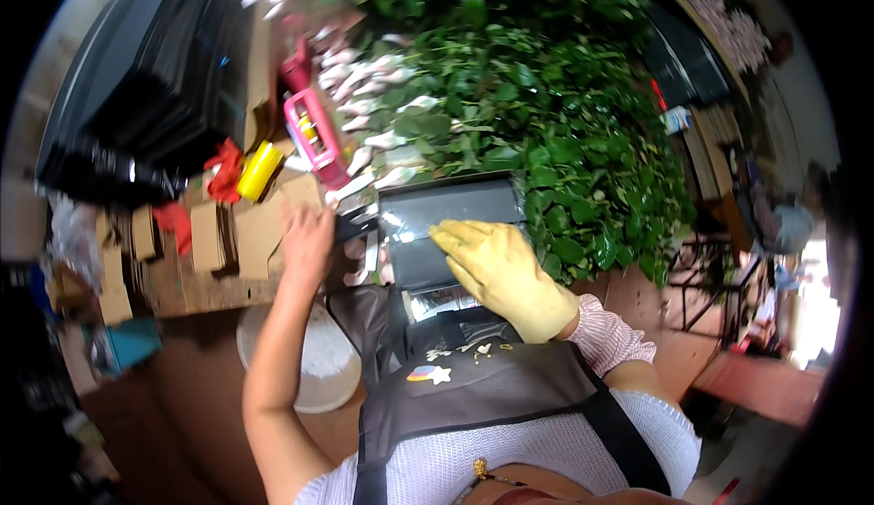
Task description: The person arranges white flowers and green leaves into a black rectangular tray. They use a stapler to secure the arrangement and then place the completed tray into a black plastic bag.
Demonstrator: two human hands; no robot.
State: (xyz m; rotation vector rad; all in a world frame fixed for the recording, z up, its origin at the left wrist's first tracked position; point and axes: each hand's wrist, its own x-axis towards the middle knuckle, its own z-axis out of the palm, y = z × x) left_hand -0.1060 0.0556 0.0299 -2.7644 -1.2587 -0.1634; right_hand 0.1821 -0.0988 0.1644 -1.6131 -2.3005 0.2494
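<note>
My right hand (501,273), in a yellow rubber glove, lies palm down with fingers outstretched on a dark, shiny, flat panel (410,255) in front of my body. Whether the panel is a box or a sheet, I cannot tell. My bare left hand (308,236) is over the wooden table at left, beside a brown cardboard piece (259,232). Its fingers point away from me, slightly spread and a little blurred, with nothing visible in them. Just beyond are pale pink flower buds (373,72) on stems with dense green leaves (574,141).
A pink plastic holder (316,136), a yellow roll (260,171) and red scraps (224,173) lie at left. Behind them stands a stack of black boxes (155,86). Below the table edge (196,300) is a round white tub (319,377). A bench (765,387) stands at right.
</note>
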